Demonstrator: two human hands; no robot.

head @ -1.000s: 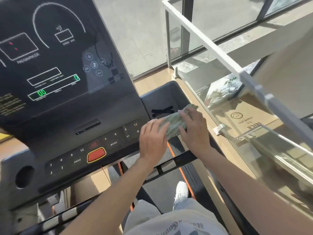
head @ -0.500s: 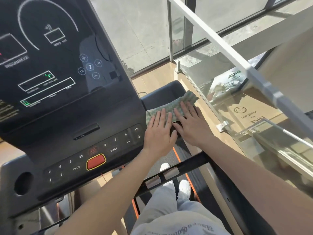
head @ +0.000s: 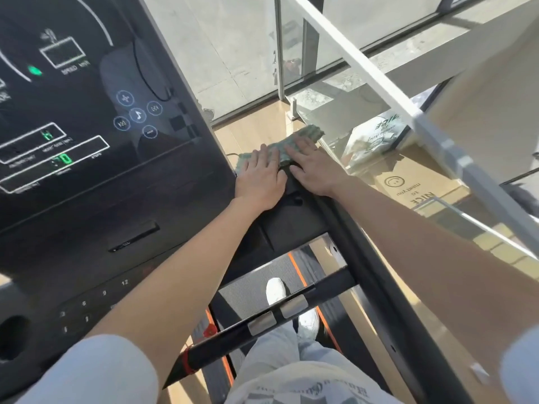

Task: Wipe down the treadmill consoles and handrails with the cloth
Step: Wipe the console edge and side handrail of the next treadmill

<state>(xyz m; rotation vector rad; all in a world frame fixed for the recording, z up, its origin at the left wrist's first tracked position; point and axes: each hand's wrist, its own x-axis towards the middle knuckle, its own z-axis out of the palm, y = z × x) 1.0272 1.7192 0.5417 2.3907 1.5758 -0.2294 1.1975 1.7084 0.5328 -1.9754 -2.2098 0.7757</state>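
Note:
A green patterned cloth (head: 310, 132) lies spread over the far end of the treadmill's black right-hand console tray (head: 294, 223). My left hand (head: 261, 177) lies flat on the cloth's left part, fingers straight and together. Beside it, my right hand (head: 313, 166) presses flat on the cloth's right part. The cloth's far corner sticks out beyond my fingers. The dark console screen (head: 96, 118) with white and green readouts fills the left side, with its number keys (head: 93, 301) lower down. A black handrail bar (head: 271, 319) with two metal sensor plates crosses below my arms.
A glass balustrade with a white top rail (head: 379, 83) runs close along the right. Behind the glass stand a cardboard box (head: 414, 182) and a white bag (head: 373, 135). My white shoes (head: 275, 290) stand on the treadmill belt below. A round cup hole (head: 13, 336) sits at the console's lower left.
Both hands have slid the cloth forward along the right tray toward its far end, going from loosely holding it to pressing it flat. My view has moved closer and lower.

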